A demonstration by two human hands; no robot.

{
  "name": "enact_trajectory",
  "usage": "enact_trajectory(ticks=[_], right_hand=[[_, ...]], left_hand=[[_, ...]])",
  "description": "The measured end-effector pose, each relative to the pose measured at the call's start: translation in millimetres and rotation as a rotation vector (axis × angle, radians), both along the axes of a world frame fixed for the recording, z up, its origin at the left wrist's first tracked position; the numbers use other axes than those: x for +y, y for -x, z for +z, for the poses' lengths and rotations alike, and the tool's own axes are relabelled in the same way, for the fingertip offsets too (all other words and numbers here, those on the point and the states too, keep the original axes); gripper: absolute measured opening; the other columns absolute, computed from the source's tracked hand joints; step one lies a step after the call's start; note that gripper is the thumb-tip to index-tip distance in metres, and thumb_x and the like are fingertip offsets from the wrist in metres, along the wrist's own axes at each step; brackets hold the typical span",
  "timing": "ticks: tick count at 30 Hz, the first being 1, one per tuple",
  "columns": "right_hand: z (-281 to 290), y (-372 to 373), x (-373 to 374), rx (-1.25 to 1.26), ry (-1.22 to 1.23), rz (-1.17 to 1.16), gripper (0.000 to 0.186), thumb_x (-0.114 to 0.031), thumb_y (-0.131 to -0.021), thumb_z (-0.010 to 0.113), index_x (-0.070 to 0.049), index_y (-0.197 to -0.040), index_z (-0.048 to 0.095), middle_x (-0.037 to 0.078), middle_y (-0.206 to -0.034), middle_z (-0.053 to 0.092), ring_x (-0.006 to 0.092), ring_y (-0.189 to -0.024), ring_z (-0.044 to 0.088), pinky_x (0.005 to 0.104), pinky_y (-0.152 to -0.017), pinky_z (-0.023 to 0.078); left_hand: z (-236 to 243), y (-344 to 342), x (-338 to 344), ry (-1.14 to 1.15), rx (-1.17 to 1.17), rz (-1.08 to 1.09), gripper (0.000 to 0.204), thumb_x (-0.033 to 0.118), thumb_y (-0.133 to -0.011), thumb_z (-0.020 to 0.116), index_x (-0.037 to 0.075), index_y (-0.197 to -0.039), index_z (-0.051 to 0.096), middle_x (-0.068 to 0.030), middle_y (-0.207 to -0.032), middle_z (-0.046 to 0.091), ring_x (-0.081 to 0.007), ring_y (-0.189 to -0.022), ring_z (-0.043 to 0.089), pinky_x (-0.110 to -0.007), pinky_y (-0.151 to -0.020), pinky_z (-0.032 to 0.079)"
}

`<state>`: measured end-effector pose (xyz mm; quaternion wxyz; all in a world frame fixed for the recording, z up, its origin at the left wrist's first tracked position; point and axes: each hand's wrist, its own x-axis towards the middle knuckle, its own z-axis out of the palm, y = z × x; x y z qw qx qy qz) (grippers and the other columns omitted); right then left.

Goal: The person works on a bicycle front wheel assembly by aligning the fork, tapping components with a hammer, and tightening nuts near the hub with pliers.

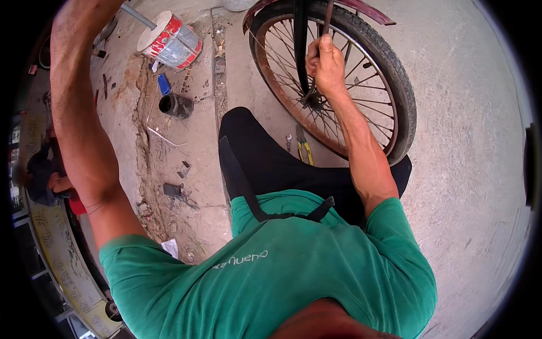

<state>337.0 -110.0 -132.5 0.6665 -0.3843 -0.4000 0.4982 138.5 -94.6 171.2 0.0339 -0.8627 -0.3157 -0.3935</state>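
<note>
A bicycle wheel [403,107] with a worn tyre and rusty rim fills the upper right, with a black fork [300,42] and faded red mudguard [372,15]. My right hand [328,69] is closed on a narrow metal rod [328,17] beside the fork, thumb upward, above the hub [315,103]. My left forearm [84,118] stretches up the left side; its hand is beyond the top edge. Below the wheel, yellow-handled pliers [306,150] and a small wrench [289,143] lie near my black-trousered leg.
A red-and-silver bucket [175,45] with a pole, a dark can [175,106], a blue object [164,83] and scraps lie on cracked concrete [451,186] to the left of the wheel. Another person [48,181] is at the far left, beside a yellow board [59,254].
</note>
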Motion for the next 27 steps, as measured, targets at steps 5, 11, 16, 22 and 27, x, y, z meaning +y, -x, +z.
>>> enact_trajectory(ticks=[5, 11, 16, 22, 27], right_hand=[[-4, 5, 7, -0.004, -0.016, 0.0, 0.063, -0.06, -0.102, 0.04, -0.004, -0.076, 0.051, 0.002, -0.06, 0.044, 0.0095, -0.048, 0.04, 0.0246, -0.044, 0.032], [4, 15, 8, 0.076, -0.024, 0.032, 0.061, -0.059, -0.102, 0.041, -0.004, -0.077, 0.048, 0.0, -0.06, 0.035, 0.0097, -0.048, 0.034, 0.0257, -0.044, 0.028], [20, 28, -10, 0.181, -0.004, 0.138, 0.059, -0.058, -0.103, 0.04, -0.005, -0.077, 0.044, -0.001, -0.061, 0.029, 0.0095, -0.049, 0.028, 0.0267, -0.044, 0.024], [14, 0, -11, 0.061, -0.017, 0.057, 0.058, -0.058, -0.103, 0.04, -0.005, -0.079, 0.045, -0.001, -0.061, 0.029, 0.0095, -0.049, 0.027, 0.0272, -0.044, 0.024], [14, 4, -8, 0.107, -0.007, 0.066, 0.058, -0.059, -0.102, 0.041, -0.006, -0.078, 0.044, -0.001, -0.061, 0.029, 0.0095, -0.049, 0.026, 0.0271, -0.044, 0.022]], left_hand=[[-81, 63, 18, 0.379, -0.261, -0.118, 0.052, -0.01, -0.089, 0.062, 0.001, -0.14, 0.052, -0.0097, -0.134, 0.059, -0.0167, -0.122, 0.056, -0.029, -0.1, 0.047], [-137, 97, 5, 0.427, -0.265, 0.03, 0.054, -0.01, -0.088, 0.063, 0.001, -0.14, 0.053, -0.0094, -0.135, 0.059, -0.0163, -0.122, 0.056, -0.03, -0.102, 0.045], [-153, 112, -8, 0.455, -0.238, 0.084, 0.054, -0.01, -0.085, 0.066, 0.001, -0.137, 0.055, -0.0091, -0.131, 0.062, -0.0166, -0.119, 0.058, -0.032, -0.102, 0.045], [-150, 104, -13, 0.451, -0.154, 0.129, 0.05, -0.008, -0.086, 0.066, 0.001, -0.135, 0.057, -0.0084, -0.126, 0.064, -0.0157, -0.117, 0.059, -0.031, -0.102, 0.045], [-169, 115, 12, 0.564, -0.334, -0.049, 0.049, -0.005, -0.087, 0.067, 0.0, -0.134, 0.057, -0.0078, -0.126, 0.063, -0.0155, -0.117, 0.058, -0.031, -0.101, 0.045]])
